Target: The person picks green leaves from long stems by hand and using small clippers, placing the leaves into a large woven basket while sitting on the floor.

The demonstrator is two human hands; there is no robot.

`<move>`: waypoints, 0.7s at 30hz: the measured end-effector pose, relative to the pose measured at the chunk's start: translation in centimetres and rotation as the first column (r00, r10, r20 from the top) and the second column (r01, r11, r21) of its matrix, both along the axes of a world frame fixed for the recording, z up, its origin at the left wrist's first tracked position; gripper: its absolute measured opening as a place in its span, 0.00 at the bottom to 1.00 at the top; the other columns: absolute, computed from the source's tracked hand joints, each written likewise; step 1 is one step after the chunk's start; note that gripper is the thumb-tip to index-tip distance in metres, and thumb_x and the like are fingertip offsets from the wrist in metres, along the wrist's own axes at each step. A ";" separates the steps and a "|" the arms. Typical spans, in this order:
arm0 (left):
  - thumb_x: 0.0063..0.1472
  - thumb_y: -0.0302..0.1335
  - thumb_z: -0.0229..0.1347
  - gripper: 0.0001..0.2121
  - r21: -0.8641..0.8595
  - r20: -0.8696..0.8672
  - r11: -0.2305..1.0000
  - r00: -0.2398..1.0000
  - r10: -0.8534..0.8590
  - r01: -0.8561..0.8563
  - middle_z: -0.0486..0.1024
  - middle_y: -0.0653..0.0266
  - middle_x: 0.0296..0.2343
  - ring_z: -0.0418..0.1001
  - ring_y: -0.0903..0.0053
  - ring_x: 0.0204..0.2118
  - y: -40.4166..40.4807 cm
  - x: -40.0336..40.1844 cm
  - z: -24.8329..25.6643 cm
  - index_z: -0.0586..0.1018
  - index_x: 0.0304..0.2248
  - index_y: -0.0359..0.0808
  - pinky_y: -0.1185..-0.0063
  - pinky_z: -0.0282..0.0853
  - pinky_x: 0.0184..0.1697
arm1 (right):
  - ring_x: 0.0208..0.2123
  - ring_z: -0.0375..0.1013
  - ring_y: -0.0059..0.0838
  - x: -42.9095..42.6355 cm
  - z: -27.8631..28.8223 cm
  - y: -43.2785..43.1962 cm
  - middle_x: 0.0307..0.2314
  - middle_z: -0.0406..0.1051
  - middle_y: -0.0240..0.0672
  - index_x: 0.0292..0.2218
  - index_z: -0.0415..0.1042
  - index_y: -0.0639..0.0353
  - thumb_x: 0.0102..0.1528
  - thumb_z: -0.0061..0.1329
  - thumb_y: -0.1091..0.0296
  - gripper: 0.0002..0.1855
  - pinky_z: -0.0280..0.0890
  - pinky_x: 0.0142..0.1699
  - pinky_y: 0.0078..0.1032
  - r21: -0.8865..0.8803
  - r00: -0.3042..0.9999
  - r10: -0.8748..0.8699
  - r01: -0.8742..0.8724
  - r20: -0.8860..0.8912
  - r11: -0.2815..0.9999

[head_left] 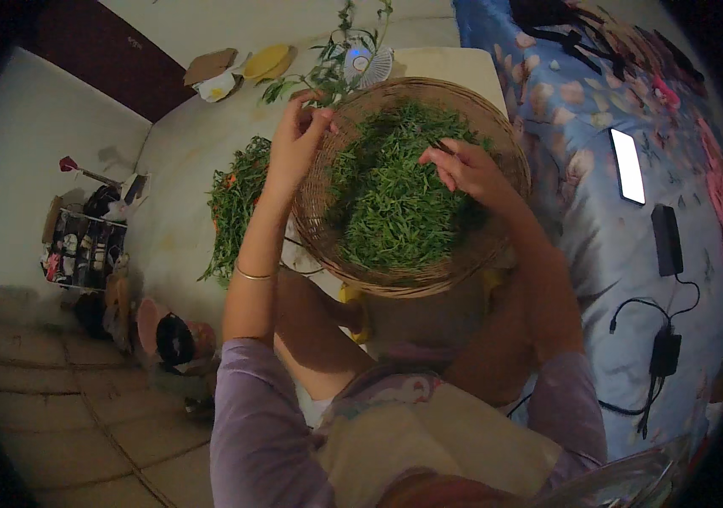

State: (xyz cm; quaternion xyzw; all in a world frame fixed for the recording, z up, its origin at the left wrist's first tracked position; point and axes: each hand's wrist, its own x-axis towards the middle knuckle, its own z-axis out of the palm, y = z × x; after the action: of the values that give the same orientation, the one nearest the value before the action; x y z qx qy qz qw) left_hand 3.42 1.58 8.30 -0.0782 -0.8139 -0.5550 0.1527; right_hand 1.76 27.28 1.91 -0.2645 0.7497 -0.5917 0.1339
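My left hand (301, 136) is raised at the left rim of a round wicker basket (409, 289), its fingers closed on a leafy green stem (340, 70) that reaches up past a small white fan. Loose green leaves (399, 209) fill much of the basket, which stands in front of my knees. Over the right part of these leaves hovers my right hand (466, 170), fingers bent. A small dark thing (443, 147) shows at its fingertips; whether it is held or worn, I cannot tell.
Left of the basket lies a heap of leafy stems (238, 206). Behind it are the fan (368, 65) and a yellow bowl (268, 61). On the bed (590, 267) at right are a lit phone (627, 166) and black adapters (666, 241) with cables. A shoe rack (85, 247) stands far left.
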 end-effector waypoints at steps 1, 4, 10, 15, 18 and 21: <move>0.59 0.27 0.48 0.11 -0.031 0.013 0.999 1.000 -0.004 0.005 0.72 0.65 0.25 0.66 0.85 0.25 -0.9 -0.2 -0.2 0.67 0.40 0.35 0.85 0.60 0.26 | 0.16 0.61 0.21 -0.2 -0.1 -0.1 0.12 0.60 0.29 0.35 0.70 0.63 0.56 0.36 0.52 0.22 0.56 0.25 0.21 0.006 1.000 -0.006 0.006 0.008 1.000; 0.59 0.27 0.48 0.09 -0.084 0.043 0.996 0.999 -0.022 0.026 0.73 0.65 0.26 0.66 0.86 0.26 -1.4 -0.1 -0.2 0.70 0.39 0.34 0.86 0.60 0.27 | 0.19 0.57 0.15 -1.2 -1.4 -0.3 0.15 0.57 0.25 0.38 0.67 0.64 0.58 0.36 0.59 0.16 0.54 0.27 0.17 -0.045 0.999 -0.047 0.048 0.012 0.998; 0.58 0.25 0.49 0.10 0.096 -0.029 0.995 1.000 0.010 -0.007 0.74 0.67 0.28 0.67 0.88 0.26 -0.4 0.9 -2.7 0.69 0.40 0.34 0.88 0.59 0.27 | 0.24 0.66 0.26 -0.5 -2.3 -1.5 0.25 0.69 0.33 0.38 0.66 0.63 0.56 0.38 0.52 0.21 0.61 0.35 0.25 -0.163 0.956 -0.228 0.199 -0.184 0.966; 0.57 0.24 0.51 0.14 0.276 -0.028 0.961 0.999 0.024 -0.016 0.75 0.66 0.29 0.68 0.89 0.28 1.1 0.4 -5.8 0.68 0.44 0.34 0.90 0.60 0.26 | 0.28 0.71 0.31 0.3 -1.9 -1.8 0.30 0.71 0.38 0.40 0.67 0.59 0.53 0.43 0.54 0.18 0.64 0.36 0.27 -0.056 0.892 -0.345 0.344 -0.291 0.937; 0.57 0.24 0.50 0.12 0.293 0.053 0.956 0.998 -0.024 0.008 0.75 0.66 0.28 0.68 0.91 0.26 1.6 -0.2 -6.7 0.69 0.41 0.32 0.91 0.61 0.24 | 0.28 0.71 0.34 1.0 -1.0 -1.3 0.30 0.71 0.39 0.38 0.69 0.57 0.51 0.47 0.55 0.17 0.65 0.34 0.28 0.053 0.821 -0.359 0.424 -0.445 0.904; 0.57 0.25 0.50 0.10 0.252 0.137 0.967 0.987 -0.086 0.049 0.76 0.66 0.28 0.66 0.91 0.23 1.9 -0.6 -7.0 0.71 0.38 0.31 0.90 0.61 0.23 | 0.27 0.72 0.36 1.0 -0.9 -1.4 0.28 0.71 0.38 0.36 0.69 0.56 0.49 0.49 0.55 0.16 0.65 0.32 0.29 0.157 0.722 -0.311 0.502 -0.618 0.851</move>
State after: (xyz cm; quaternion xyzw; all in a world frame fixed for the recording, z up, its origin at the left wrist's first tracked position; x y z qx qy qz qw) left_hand 2.79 3.47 1.30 -0.0452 -0.7442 -0.6614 0.0817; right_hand 2.71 25.84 1.00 -0.2309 0.8782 -0.3723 -0.1917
